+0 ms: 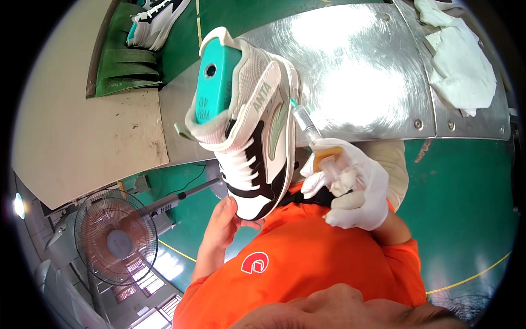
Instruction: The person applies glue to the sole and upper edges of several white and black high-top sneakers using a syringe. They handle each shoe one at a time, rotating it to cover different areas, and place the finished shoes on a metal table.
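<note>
My bare left hand (223, 220) grips the toe end of a white, black and grey sneaker (260, 137) from beneath. The sneaker is tilted with its toe toward me, and a teal shoe last (216, 82) fills its collar opening. In my right hand (361, 189), which wears a white glove, is a syringe (306, 123) with a clear barrel and a teal needle tip. The tip touches or nearly touches the sneaker's side where the upper meets the sole; I cannot tell which. Some white crumpled material (348, 180) shows among the gloved fingers.
Behind the sneaker lies a shiny metal tabletop (350, 66), with a white cloth (463, 66) at its right. Another sneaker (153, 24) sits at the far left, near green flaps (129, 68) and a beige board (98, 126). A fan (116, 238) stands at the lower left.
</note>
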A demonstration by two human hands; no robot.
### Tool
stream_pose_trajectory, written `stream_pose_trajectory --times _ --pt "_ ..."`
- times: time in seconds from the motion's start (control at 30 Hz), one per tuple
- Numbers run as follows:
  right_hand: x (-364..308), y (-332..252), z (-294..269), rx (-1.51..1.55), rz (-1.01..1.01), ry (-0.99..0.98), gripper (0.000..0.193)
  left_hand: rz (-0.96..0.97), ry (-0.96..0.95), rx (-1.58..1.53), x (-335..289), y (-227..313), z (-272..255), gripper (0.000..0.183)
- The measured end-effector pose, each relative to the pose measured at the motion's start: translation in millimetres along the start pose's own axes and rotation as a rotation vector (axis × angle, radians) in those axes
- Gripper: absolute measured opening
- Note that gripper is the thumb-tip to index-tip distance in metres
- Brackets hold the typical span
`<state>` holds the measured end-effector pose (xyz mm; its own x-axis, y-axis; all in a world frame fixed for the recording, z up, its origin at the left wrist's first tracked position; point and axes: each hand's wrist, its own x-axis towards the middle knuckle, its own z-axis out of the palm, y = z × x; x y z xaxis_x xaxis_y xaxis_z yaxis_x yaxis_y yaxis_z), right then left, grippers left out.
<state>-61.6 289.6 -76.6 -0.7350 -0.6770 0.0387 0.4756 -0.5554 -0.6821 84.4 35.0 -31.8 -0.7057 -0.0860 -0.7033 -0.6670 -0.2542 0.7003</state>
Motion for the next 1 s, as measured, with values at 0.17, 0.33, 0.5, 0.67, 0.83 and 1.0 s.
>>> stream_pose_trajectory --times 0.17,0.33,0.5,0.67,0.83,1.0 --pt "-14.1 16.1 16.4 -0.062 -0.043 0.032 0.082 0.051 -0.028 0.006 2.9 -3.1 4.8 0.067" --pt "-17.3 16.6 19.6 -0.071 -0.173 -0.026 0.085 0.160 0.074 -0.362 4.5 -8.6 36.7 0.052" --pt "-27.2 -0.5 -7.0 -0.353 -0.474 0.162 0.090 0.391 0.235 -0.255 27.3 -1.6 -16.4 0.054" --pt "-29.7 -26.1 -25.9 -0.633 -0.566 0.438 0.085 0.861 0.352 -0.316 98.5 65.6 -64.1 0.049" --pt "-8.7 -36.6 -22.3 -0.945 -0.644 0.492 0.080 0.914 0.064 -0.642 163.3 175.5 -40.4 0.036" --pt "17.8 -41.3 -49.3 -1.484 -0.614 0.666 0.072 0.862 0.048 -0.424 186.7 263.6 -14.3 0.032"
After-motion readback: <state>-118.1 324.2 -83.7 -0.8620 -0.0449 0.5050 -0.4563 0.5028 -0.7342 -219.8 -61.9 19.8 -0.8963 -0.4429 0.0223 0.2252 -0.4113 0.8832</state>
